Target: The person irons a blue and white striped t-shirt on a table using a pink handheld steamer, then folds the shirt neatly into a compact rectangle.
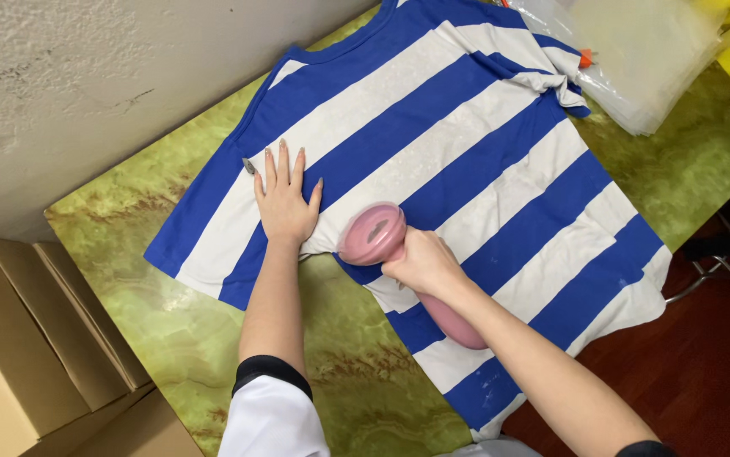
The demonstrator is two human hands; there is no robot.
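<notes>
The right hand (422, 261) has its grip closed around the handle of a pink handheld steamer (373, 234), whose head presses down on the blue-and-white striped T-shirt (466, 161) close to its lower side edge. The left hand (284, 203) grips nothing: it lies flat and open, fingers spread, pinning the cloth just beside the steamer head.

The shirt lies spread flat across the green marbled tabletop (170, 305). Most of the body looks fairly smooth already; the sleeve at the far side (551, 80) is bunched and crumpled, and faint creases show near the hem at the right, so by my reading those parts are left.

The near shirt edge runs just under both hands, with bare tabletop towards the person. At the left the shirt comes close to a rough plaster wall (85, 76), so little room there. Clear plastic bags (636, 59) crowd the far right corner. Cardboard boxes (35, 338) stand below the tabletop's left edge.
</notes>
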